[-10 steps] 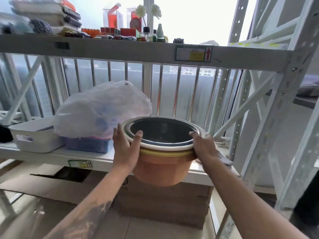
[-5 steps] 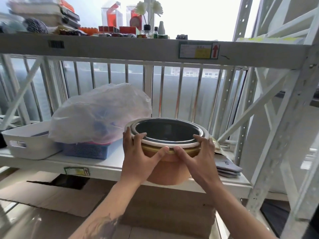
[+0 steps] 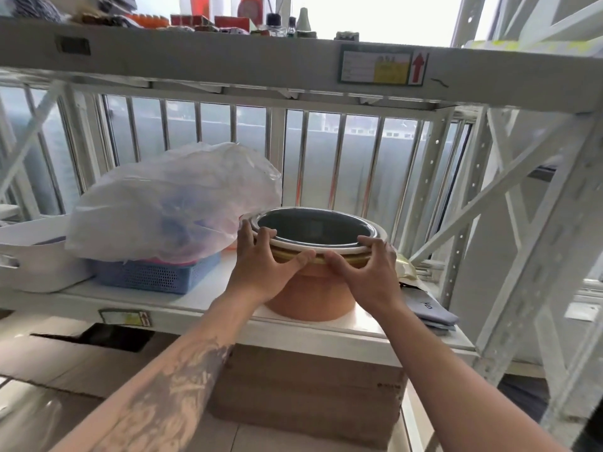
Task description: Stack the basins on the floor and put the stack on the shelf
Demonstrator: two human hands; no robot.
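Note:
A stack of nested basins (image 3: 313, 295) stands on the white shelf (image 3: 208, 300): an orange one outermost, then yellow and white rims, and a dark grey one innermost. My left hand (image 3: 261, 269) lies against the stack's near left side, fingers hooked over the rims. My right hand (image 3: 368, 272) presses on the near right side, fingertips on the white rim. The thumbs almost meet at the front. The stack's left rim touches the plastic bag.
A translucent plastic bag (image 3: 173, 203) covers a blue basket (image 3: 150, 277) left of the stack, beside a white bin (image 3: 36, 259). Folded grey cloth (image 3: 427, 308) lies to the right. An upper shelf beam (image 3: 228, 57) runs overhead. A cardboard box (image 3: 310, 393) sits below.
The stack came down from the air onto the shelf and slid further back. Both hands shifted from the sides of the rims to the front.

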